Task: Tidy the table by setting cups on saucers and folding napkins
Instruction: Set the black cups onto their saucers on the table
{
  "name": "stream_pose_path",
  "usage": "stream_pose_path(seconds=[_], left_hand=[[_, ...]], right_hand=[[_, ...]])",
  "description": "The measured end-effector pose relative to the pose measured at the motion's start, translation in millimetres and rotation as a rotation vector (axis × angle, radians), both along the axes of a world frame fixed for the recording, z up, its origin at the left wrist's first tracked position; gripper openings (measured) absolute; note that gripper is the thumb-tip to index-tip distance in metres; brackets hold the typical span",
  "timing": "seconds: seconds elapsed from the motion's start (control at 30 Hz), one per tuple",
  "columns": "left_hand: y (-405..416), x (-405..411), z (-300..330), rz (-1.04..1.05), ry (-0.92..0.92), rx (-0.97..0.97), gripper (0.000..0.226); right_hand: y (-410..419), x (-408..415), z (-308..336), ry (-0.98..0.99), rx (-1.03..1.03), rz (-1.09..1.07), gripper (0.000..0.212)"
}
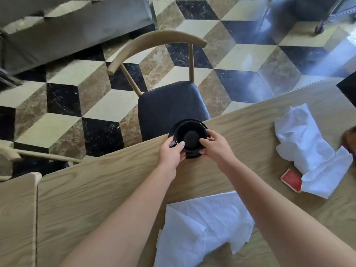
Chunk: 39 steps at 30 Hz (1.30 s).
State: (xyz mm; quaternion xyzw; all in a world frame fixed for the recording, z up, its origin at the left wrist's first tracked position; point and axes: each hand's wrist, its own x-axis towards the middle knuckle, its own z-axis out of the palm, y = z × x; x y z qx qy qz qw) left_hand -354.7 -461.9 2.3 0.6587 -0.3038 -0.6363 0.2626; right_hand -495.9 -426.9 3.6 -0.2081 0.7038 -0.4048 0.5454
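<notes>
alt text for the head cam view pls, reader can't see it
Both hands, left hand and right hand, grip a black ceramic cup sitting on a black saucer at the far edge of a light wooden table. Two crumpled white paper napkins lie unfolded, and a black-seated wooden chair stands beyond.

A wooden chair [169,105] with a curved backrest and black padded seat stands on the cube-patterned tiled floor [73,89] at the far edge of the light wood bench [100,189], where a small red packet [291,180] lies.
</notes>
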Motion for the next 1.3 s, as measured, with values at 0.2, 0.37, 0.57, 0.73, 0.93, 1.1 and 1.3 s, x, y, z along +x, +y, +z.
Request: stream_pose_path(seconds=[0.2, 0.37, 0.57, 0.73, 0.93, 1.1, 1.3], left_hand=[[-10.8, -0.8, -11.1, -0.042, -0.039, -0.078, 0.03], [-18.4, 0.4, -14.1, -0.021, -0.03, -0.052, 0.031], [-20.7, 4.3, -12.9, 0.001, -0.125, -0.067, 0.032], [-18.9, 7.0, -13.2, -0.021, -0.095, -0.074, 0.023], [-25.4, 1.8, -11.3, -0.036, -0.098, -0.068, 0.031], [-22.3, 5.5, -8.2, -0.073, -0.112, -0.083, 0.037], [-16.8, 5.2, -5.2, -0.103, -0.173, -0.116, 0.033]], right_hand=[[-10.6, 2.3, -8.4, -0.001, 0.051, -0.007, 0.037], [-14.4, 1.2, -11.3, 0.003, 0.054, -0.023, 0.039], [-17.6, 5.0, -20.5, 0.084, 0.048, 0.036, 0.04], [-21.2, 2.3, -26.7, 0.168, 0.043, 0.112, 0.037], [-23.6, -1.2, -25.3, 0.138, 0.06, 0.118, 0.035], [-20.4, -1.2, -24.6, 0.142, 0.051, 0.135, 0.035], [-17.0, 0.4, -19.3, 0.134, 0.041, 0.139, 0.022]])
